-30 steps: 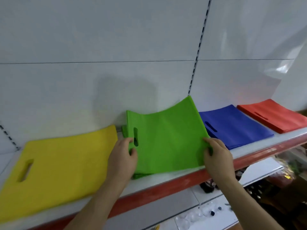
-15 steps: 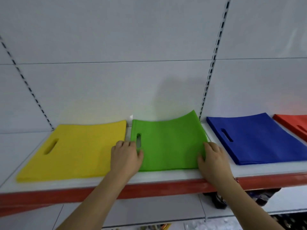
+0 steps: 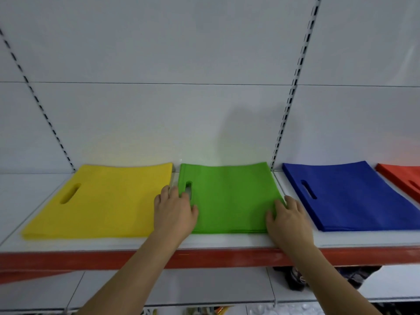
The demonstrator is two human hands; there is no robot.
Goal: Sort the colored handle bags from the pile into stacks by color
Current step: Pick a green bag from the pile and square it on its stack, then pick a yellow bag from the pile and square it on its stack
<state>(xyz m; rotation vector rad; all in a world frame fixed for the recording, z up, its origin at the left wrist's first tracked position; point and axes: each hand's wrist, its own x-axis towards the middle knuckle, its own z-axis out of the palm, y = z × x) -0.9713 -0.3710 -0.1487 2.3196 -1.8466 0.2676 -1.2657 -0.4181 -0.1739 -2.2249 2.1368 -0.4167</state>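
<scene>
Pressing green bag stack (image 3: 229, 196) flat on shelf (image 3: 136, 243), between yellow (image 3: 102, 198) and blue (image 3: 345, 194) | left hand (image 3: 173, 212), right hand (image 3: 287, 218): fingers spread, nothing gripped | judged light, limp, slippery; best taken by side edges.

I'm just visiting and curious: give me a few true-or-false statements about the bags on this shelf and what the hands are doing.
1. The green stack lies between the yellow stack and the blue stack. True.
2. Both hands rest on the yellow stack. False: the left hand and right hand rest on the green stack's side edges.
3. An orange-red stack lies right of the blue one. True.
4. The green bags hang from a hook. False: they lie flat on the shelf.
</scene>
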